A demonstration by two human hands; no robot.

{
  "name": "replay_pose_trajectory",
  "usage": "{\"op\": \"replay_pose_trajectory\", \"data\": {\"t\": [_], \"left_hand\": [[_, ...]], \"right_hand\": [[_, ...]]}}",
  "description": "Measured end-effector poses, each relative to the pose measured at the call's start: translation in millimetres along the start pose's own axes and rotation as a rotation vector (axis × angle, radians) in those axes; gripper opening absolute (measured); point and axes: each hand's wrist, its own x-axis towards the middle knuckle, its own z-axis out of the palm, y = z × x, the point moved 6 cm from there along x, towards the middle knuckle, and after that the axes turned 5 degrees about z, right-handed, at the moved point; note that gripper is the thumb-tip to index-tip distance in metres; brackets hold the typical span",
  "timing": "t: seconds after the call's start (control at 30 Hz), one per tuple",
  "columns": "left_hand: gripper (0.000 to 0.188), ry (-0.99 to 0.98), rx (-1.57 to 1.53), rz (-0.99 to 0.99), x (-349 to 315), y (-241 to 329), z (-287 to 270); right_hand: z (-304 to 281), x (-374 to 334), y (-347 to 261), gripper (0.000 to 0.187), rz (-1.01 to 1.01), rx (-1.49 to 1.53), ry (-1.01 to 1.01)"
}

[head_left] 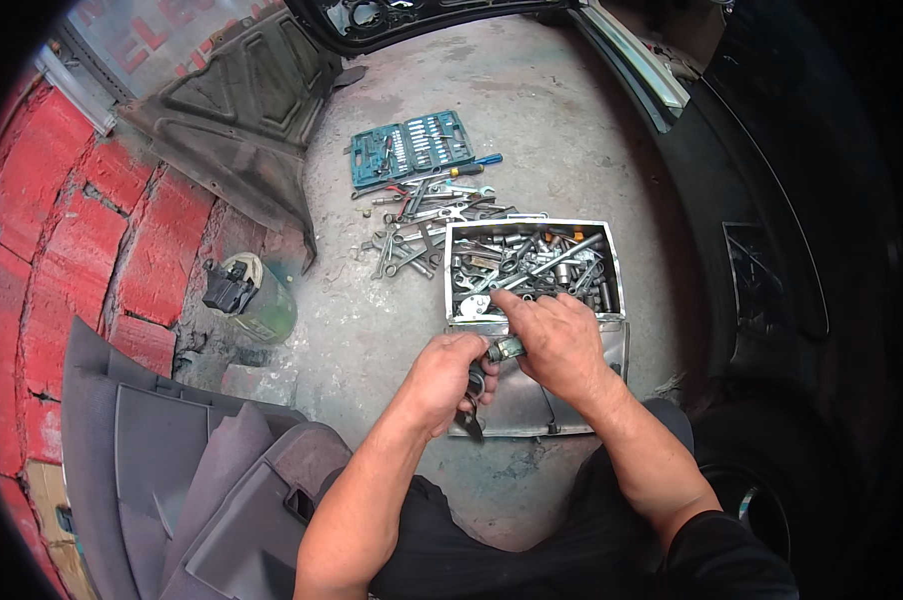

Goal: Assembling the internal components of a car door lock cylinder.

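Note:
My left hand [447,375] is closed around dark metal hand tools [475,425], whose ring-shaped and flat ends stick out below its fingers. What kind they are is partly hidden by the fingers. My right hand [560,345] grips a short, worn metal cylinder [507,349], shaped like a socket, and its other end meets the left fingertips. Both hands are over the lowered lid [517,385] of a metal toolbox [620,270]. Wrenches, sockets and bars fill the box just beyond. A round ratchet head [475,306] lies in its near left corner, close to my right index finger.
Loose wrenches [412,265] are heaped left of the box, with a teal socket-set case [410,150] open behind them. A bucket [272,310] holding a black part stands left. Grey trim panels [152,440] lean near my left side; a dark car body [752,250] borders the right.

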Motion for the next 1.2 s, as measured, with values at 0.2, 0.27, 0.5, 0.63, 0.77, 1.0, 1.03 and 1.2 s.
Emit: {"op": "replay_pose_trajectory", "data": {"t": [0.2,0.27,0.5,0.63,0.77,1.0,1.03,1.2], "left_hand": [[0.032,-0.191,-0.368,-0.131,-8.3,-9.9,11.7],[0.030,-0.091,-0.225,-0.061,-14.0,3.9,9.2],[0.014,0.114,0.441,0.419,-16.2,32.2,-7.6],[0.020,0.062,0.516,0.522,-25.8,45.5,-3.4],[0.022,0.051,0.552,0.574,-32.5,52.7,1.3],[0.022,0.045,0.741,0.727,-44.3,61.5,22.9],[0.022,0.042,0.738,0.728,-42.3,57.8,25.1],[0.021,0.043,0.740,1.066,-53.0,61.8,35.3]], "right_hand": [[-4.5,-5.0,-1.2,0.060,-0.016,0.068,0.122],[-2.9,-2.2,-0.5,0.060,0.026,0.138,0.092],[23.0,-4.8,15.2,0.057,0.363,0.421,-0.188],[27.6,-2.7,13.7,0.055,0.369,0.680,-0.287],[24.6,-0.1,8.0,0.059,0.285,0.808,-0.264],[19.6,-1.4,12.7,0.068,0.177,0.771,-0.217],[18.0,-1.1,13.7,0.068,0.180,0.768,-0.218],[15.6,2.6,6.7,0.054,0.099,0.981,-0.170]]}}
